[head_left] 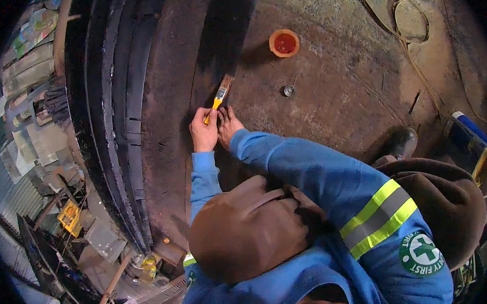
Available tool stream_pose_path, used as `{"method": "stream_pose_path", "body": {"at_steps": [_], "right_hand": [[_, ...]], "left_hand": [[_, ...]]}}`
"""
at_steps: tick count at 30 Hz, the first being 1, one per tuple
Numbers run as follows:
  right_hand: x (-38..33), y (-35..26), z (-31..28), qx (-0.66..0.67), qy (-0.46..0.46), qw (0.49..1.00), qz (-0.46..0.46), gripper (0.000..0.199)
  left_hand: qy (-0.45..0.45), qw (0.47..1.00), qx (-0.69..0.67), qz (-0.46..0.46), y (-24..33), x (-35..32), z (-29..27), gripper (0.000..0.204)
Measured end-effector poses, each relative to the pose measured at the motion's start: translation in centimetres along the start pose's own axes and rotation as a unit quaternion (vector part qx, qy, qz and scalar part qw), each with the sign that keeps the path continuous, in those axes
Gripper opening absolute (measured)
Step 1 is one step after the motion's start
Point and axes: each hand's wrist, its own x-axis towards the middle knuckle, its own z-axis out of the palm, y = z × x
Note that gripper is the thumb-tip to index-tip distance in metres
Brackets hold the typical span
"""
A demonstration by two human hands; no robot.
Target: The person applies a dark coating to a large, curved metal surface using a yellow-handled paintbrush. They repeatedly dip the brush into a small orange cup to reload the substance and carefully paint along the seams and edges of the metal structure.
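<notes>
My left hand [203,130] is closed round the yellow handle of a paintbrush [220,94]. The brush has a metal band, and its brown bristles point up and away from me. My right hand [230,126] rests close beside the left one, just under the brush, its fingers stretched forward and slightly apart. Nothing shows in its grasp, though its thumb side is partly hidden. Farther off to the right, an orange bowl [273,42] with red liquid in it stands on the brown floor [329,89]. Between bowl and hands sits a small round metal piece [289,91].
Long black metal beams [117,104] run along my left, with stacked sheets and scrap [45,137] beyond them. A cable [402,33] lies coiled at the far right. Near my boot [404,142] stands a blue and white container [471,130]. My knees frame the near area.
</notes>
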Motion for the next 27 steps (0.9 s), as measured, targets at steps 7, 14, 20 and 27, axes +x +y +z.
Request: {"method": "stream_pose_path", "body": {"at_steps": [7, 14, 20, 27], "right_hand": [[3.7, 0.7, 4.3, 0.041, 0.007, 0.999, -0.015, 0.054], [0.7, 0.1, 2.4, -0.065, 0.053, 0.995, 0.053, 0.057], [-0.5, -0.9, 0.9, -0.060, 0.052, 0.997, 0.024, 0.055], [-0.4, 0.5, 1.6, -0.034, 0.073, 0.997, 0.004, 0.050]], "left_hand": [[0.053, 0.995, -0.048, 0.065, 4.0, 5.0, 3.5, 0.023], [0.061, 0.993, -0.095, 0.038, -3.8, -0.5, 1.0, 0.018], [0.160, 0.964, 0.058, 0.204, 0.1, 6.1, -2.4, 0.019], [0.106, 0.981, 0.024, 0.162, -5.8, 0.8, -1.0, 0.020]]}}
